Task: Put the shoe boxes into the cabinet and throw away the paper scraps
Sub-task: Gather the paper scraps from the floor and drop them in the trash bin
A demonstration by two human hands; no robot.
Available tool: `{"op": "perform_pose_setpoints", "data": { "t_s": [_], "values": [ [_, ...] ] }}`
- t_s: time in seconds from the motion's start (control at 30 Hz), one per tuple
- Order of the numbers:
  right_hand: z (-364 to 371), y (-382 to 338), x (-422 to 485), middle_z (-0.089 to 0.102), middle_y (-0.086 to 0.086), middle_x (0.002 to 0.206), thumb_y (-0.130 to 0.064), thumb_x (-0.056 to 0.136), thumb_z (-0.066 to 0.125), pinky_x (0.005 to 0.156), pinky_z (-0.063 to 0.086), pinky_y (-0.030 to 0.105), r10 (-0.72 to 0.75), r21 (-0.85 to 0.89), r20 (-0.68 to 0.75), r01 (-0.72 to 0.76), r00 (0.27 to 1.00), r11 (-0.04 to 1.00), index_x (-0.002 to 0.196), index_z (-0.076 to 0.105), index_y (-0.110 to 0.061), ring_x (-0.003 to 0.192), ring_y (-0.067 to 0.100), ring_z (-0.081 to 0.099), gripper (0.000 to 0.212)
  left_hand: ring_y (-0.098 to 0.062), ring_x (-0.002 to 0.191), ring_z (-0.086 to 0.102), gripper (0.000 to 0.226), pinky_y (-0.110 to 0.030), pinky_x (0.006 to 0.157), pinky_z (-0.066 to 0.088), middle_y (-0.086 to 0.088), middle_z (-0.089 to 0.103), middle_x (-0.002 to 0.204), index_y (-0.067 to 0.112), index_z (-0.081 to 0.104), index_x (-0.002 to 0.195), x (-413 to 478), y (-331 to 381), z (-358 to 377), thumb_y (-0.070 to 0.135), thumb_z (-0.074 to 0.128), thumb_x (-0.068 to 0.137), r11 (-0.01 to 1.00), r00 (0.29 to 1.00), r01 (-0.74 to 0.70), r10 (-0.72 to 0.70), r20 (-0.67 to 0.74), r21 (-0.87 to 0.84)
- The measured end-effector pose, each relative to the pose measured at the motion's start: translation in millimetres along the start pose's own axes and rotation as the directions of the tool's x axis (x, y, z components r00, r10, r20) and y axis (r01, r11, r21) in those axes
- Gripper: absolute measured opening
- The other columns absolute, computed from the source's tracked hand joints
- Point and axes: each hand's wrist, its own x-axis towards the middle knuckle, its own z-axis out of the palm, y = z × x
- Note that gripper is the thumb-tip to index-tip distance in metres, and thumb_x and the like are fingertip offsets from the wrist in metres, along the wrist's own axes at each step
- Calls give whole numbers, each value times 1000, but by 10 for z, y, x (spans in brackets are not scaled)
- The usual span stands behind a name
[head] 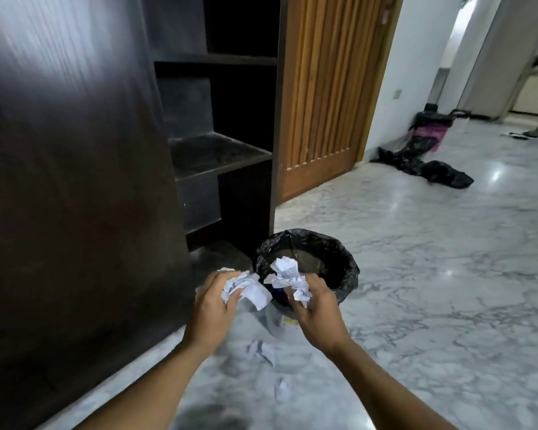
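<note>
Just beyond both grips stands the waste bin [350, 273] (black-lined); the left grip [215, 302] clutches a crumpled paper wad [246, 288], the right grip [317, 310] a second wad [288, 274] above its near rim. Loose scraps [263, 352] lie on the floor [432, 290] behind them.

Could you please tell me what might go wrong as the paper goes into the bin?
1. The left hand holds its crumpled paper at the near rim of the bin, not clearly over the opening. Released now, it may land outside.
2. The wad in the right hand has loose ends hanging from the grip, which may drop short.
3. Scraps lie on the floor below the forearms and could be overlooked.
</note>
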Motion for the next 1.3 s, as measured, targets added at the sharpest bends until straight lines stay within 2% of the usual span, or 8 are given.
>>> {"op": "perform_pose_setpoints", "data": {
  "t_s": [0.1,0.23,0.4,0.6,0.73,0.83,1.0,1.3],
  "values": [
    [-450,-311,411,62,-5,100,-23,97,62,83,45,27,-66,-79,-47,62,997,995,106,68,-20,97,14,56,11,-1,98,58,31,-4,92,39,3,64,107,8,68,110,466,384,20,-5,72,82,998,995,-62,60,-80,-27],
    [-962,-563,929,65,5,101,-22,98,62,82,51,35,-122,-126,-46,116,991,985,105,68,-14,93,19,61,13,-4,99,59,29,-9,91,42,4,64,109,11,68,113,1056,804,97,3,72,86,988,984,-136,126,-122,-77],
    [-1226,-335,1389,59,-6,102,-25,98,61,83,45,30,-119,-259,-13,111,993,959,107,65,-22,96,17,57,10,-7,96,58,27,-3,84,37,5,63,108,16,67,112,1614,923,411,7,71,87,988,987,-116,103,-122,-100],
    [-902,500,1342,59,-11,99,-21,96,55,81,37,24,-68,-287,68,84,995,954,120,62,-30,98,18,50,26,-17,97,61,25,-19,82,41,1,67,108,16,68,110,1418,414,1137,8,71,87,985,987,109,-123,-101,-131],
    [-626,956,1200,58,-10,111,-42,82,37,92,45,32,46,-336,148,7,988,942,133,56,-34,106,18,48,55,-19,97,61,25,-25,79,42,0,68,107,16,67,112,1255,54,1471,13,71,88,966,969,241,-245,-27,-98],
    [-512,1164,1196,60,0,118,-43,86,44,98,45,43,138,-381,150,-71,979,922,136,57,-28,110,27,50,54,-23,100,62,24,-30,82,48,-2,69,108,19,66,113,1198,-101,1631,16,69,89,933,937,348,-350,-3,-95],
    [-384,1279,1334,59,-4,126,-72,80,45,102,41,45,167,-396,181,-84,969,915,138,49,-33,114,26,49,70,-19,101,62,28,-32,83,49,6,67,112,33,62,116,1196,-101,1808,38,67,89,921,919,388,-383,98,-40],
    [-418,1207,1395,46,-4,142,-64,62,80,110,40,38,204,-275,226,-139,953,951,148,37,-26,133,18,41,103,-10,115,54,28,-30,97,43,10,57,127,28,66,118,1246,-10,1841,33,62,90,927,921,354,-323,217,-125]
  ]
}}
